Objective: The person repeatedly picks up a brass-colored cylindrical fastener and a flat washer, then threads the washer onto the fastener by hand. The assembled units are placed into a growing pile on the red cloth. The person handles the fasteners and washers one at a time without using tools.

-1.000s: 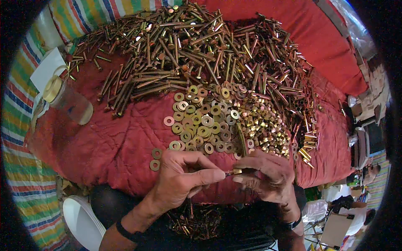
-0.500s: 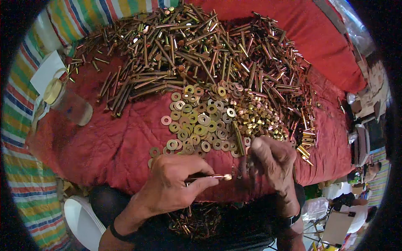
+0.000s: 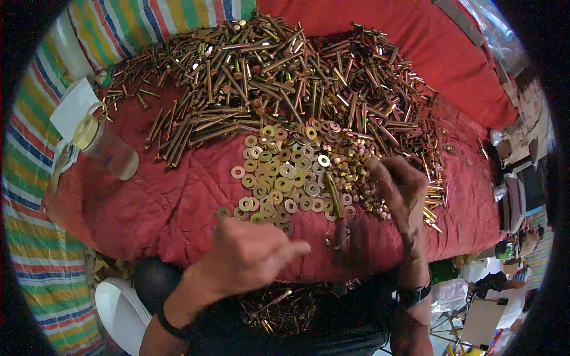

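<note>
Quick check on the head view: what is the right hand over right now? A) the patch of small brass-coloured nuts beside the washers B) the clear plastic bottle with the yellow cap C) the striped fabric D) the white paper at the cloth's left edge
A: the right hand reaches over the small brass-coloured nuts on the red quilted cloth, just right of the flat gold washers; the clear plastic bottle with the yellow cap lies far off to the left.

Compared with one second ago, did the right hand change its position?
Yes. The right hand left its place beside the left hand at the red cloth's near edge and went up and rightward, onto the small brass pieces beside the washer pile.
</note>
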Demonstrator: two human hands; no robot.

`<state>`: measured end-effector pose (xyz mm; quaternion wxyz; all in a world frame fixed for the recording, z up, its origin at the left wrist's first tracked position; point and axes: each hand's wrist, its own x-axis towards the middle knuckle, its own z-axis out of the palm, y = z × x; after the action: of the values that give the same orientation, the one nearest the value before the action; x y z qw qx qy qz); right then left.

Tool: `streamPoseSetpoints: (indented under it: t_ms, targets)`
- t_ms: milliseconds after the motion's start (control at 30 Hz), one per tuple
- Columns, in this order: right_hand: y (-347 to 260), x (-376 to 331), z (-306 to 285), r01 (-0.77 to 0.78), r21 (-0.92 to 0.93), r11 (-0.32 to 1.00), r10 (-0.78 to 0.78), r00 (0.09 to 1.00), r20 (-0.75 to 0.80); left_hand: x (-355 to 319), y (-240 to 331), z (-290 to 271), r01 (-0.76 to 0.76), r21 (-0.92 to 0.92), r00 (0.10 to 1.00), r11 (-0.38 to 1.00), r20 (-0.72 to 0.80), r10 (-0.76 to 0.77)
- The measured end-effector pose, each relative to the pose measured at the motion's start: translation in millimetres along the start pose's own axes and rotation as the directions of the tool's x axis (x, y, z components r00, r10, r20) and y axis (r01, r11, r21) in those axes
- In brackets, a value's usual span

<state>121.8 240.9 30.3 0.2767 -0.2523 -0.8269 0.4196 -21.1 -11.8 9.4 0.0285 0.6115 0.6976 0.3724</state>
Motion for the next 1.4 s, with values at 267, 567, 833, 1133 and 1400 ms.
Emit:
streamPoseSetpoints:
  t_ms: [267, 567, 833, 1133, 1400]
  targets:
    - [73.4, 63.6, 1.8, 0.445, -0.63, 0.636, -0.445, 0.879, 0.171, 6.1, -100.0, -69.8, 0.587, 0.283, 0.796, 0.758, -0.371, -0.478]
    - [94.6, 77.6, -0.6, 0.544, -0.685, 0.484, -0.479, 0.82, 0.313, 3.6, -150.2, -65.4, 0.462, 0.496, 0.869, 0.735, -0.419, -0.263]
    - [72.0, 65.9, -5.6, 0.236, -0.65, 0.722, -0.279, 0.96, 0.04, 11.6, -146.0, -46.7, 0.282, 0.451, 0.915, 0.847, -0.392, -0.096]
    - [6.6, -10.6, 40.6, 0.153, 0.212, 0.965, -0.199, 0.955, 0.219, 24.7, -141.1, -36.6, 0.211, 0.536, 0.921, 0.818, -0.389, 0.018]
    - [1.9, -61.1, 96.6, 0.353, -0.323, 0.878, -0.209, 0.89, 0.405, 24.5, -143.6, -30.7, 0.296, 0.383, 0.924, 0.875, -0.346, -0.161]
